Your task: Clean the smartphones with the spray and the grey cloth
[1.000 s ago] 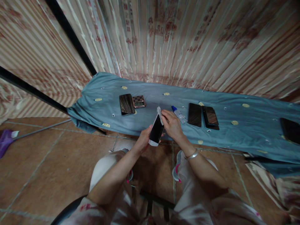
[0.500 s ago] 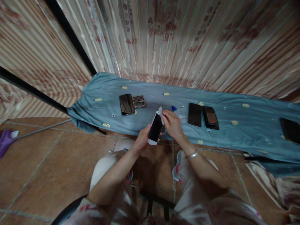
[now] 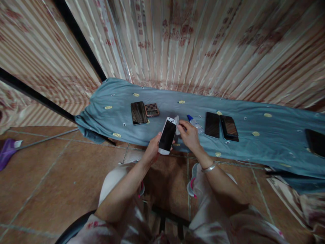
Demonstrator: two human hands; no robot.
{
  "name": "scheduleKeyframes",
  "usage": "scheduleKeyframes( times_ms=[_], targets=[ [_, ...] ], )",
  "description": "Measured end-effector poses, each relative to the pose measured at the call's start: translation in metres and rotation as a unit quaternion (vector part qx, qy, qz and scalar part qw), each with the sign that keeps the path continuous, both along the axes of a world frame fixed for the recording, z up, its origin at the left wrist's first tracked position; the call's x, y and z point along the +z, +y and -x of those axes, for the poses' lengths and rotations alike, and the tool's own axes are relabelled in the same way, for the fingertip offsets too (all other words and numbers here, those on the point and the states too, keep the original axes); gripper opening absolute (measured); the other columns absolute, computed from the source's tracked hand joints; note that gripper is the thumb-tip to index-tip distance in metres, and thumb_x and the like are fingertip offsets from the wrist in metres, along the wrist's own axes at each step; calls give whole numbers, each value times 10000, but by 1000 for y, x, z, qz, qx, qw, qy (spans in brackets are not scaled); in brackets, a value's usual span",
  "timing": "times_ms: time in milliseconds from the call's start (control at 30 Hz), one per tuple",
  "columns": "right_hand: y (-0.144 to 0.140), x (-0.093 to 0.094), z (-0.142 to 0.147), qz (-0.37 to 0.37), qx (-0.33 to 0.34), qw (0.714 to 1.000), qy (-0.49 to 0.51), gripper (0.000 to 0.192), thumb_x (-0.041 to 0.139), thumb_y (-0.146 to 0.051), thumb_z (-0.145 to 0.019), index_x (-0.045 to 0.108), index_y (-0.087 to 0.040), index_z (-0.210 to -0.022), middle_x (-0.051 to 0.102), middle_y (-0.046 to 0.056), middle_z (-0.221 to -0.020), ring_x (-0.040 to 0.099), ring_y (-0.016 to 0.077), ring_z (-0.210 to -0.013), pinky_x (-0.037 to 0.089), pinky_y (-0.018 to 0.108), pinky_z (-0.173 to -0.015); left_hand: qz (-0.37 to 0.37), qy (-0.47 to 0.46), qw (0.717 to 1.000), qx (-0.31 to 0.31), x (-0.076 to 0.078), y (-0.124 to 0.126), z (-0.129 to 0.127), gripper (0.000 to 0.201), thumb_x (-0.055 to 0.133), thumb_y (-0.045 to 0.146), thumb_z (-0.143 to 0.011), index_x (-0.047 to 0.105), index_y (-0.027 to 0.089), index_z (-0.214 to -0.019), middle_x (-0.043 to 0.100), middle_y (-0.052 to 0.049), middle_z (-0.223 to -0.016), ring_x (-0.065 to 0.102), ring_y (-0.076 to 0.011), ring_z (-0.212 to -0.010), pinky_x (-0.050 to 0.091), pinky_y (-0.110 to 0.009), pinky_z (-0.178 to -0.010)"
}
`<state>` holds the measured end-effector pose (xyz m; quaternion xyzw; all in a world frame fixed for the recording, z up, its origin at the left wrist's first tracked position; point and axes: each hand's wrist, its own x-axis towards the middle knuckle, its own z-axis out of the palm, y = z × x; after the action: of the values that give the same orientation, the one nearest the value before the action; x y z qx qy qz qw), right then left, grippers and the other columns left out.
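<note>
A white smartphone [image 3: 167,136] with a dark screen is held tilted in my left hand [image 3: 153,147], whose fingers wrap round its lower sides. My right hand [image 3: 190,135] pinches a crumpled white wipe [image 3: 177,124] beside the phone's upper right edge. I cannot tell whether the wipe touches the phone. Just beyond my right hand lies a clear bottle with a blue cap [image 3: 195,123], partly hidden by the hand. Both hands are over the near edge of the blue cloth [image 3: 172,98].
Left on the cloth lie a dark phone [image 3: 138,113] and a small checkered phone [image 3: 152,110]. To the right are a black phone [image 3: 212,124], stacked phones [image 3: 230,127] and another dark device [image 3: 315,142]. A purple broom [image 3: 7,154] lies on the tiled floor.
My right hand and the wipe have moved slightly right, away from the phone's top corner. The phone has turned a little more upright, showing its top edge.
</note>
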<state>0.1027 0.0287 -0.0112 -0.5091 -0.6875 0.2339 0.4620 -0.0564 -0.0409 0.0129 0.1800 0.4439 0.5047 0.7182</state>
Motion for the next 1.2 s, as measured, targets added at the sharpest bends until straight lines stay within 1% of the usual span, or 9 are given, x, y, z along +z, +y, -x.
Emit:
scheduleKeyframes(
  times_ms=[100, 200, 267, 400, 567, 733, 833, 1067, 1200],
  targets=[
    [3, -3, 2, 72, -13, 993, 93, 315, 619, -475, -791, 713, -198, -905, 729, 37, -825, 666, 223, -743, 535, 369, -734, -1, -12, 1000, 6, -1, 1, 1, 365, 480, 388, -955, 669, 91, -1053, 757, -141, -922, 740, -255, -764, 581, -322, -553],
    [5, -5, 5, 120, -9, 976, 180, 340, 688, -500, -711, 709, -194, -858, 730, 31, -795, 664, 211, -737, 531, 349, -716, -2, -14, 1000, 8, -2, 2, 0, 367, 489, 401, -949, 667, 99, -1060, 753, -141, -957, 736, -246, -787, 582, -315, -568],
    [5, -5, 7, 149, 0, 963, 225, 341, 722, -486, -673, 702, -196, -851, 741, 35, -812, 673, 207, -752, 535, 340, -718, -4, -10, 1000, 15, -2, 2, 0, 359, 484, 400, -951, 672, 105, -1031, 752, -118, -905, 723, -217, -740, 584, -308, -579],
    [4, -2, 9, 190, 4, 944, 270, 332, 758, -447, -636, 701, -196, -845, 749, 30, -803, 676, 193, -721, 534, 325, -701, 6, -3, 999, 34, -1, 3, -1, 347, 471, 374, -960, 673, 114, -850, 695, -39, -692, 647, -137, -585, 592, -299, -613],
    [1, 1, 13, 213, -7, 921, 324, 343, 799, -439, -570, 703, -197, -795, 735, 9, -731, 650, 166, -646, 511, 291, -635, 7, -2, 999, 39, -2, 4, -2, 362, 519, 426, -934, 672, 116, -827, 697, -38, -693, 645, -139, -579, 604, -347, -681],
    [-6, 1, 21, 251, 15, 912, 326, 334, 810, -448, -551, 690, -200, -739, 728, 5, -687, 632, 158, -600, 499, 282, -598, -18, 2, 998, 57, -1, 10, -1, 360, 541, 452, -919, 659, 120, -846, 705, -37, -688, 662, -141, -589, 598, -305, -657],
    [-10, 0, 25, 253, 31, 912, 322, 329, 813, -450, -554, 685, -203, -729, 726, 2, -683, 635, 159, -604, 506, 285, -616, -22, 5, 998, 65, -2, 13, 1, 376, 530, 458, -924, 655, 117, -824, 704, -42, -675, 670, -147, -591, 596, -300, -657],
    [-14, -1, 29, 250, 41, 922, 293, 351, 789, -509, -574, 677, -210, -720, 718, 6, -661, 640, 174, -601, 515, 300, -605, -32, 8, 998, 61, -8, 16, 4, 410, 487, 461, -941, 678, 101, -894, 732, -78, -737, 709, -190, -690, 591, -333, -704],
    [-17, -1, 33, 256, 36, 916, 307, 355, 806, -501, -552, 675, -208, -705, 707, 1, -631, 627, 168, -573, 516, 295, -575, -39, 15, 996, 78, -12, 20, 6, 402, 486, 453, -941, 678, 106, -870, 727, -59, -729, 690, -174, -656, 569, -316, -692]
  ],
)
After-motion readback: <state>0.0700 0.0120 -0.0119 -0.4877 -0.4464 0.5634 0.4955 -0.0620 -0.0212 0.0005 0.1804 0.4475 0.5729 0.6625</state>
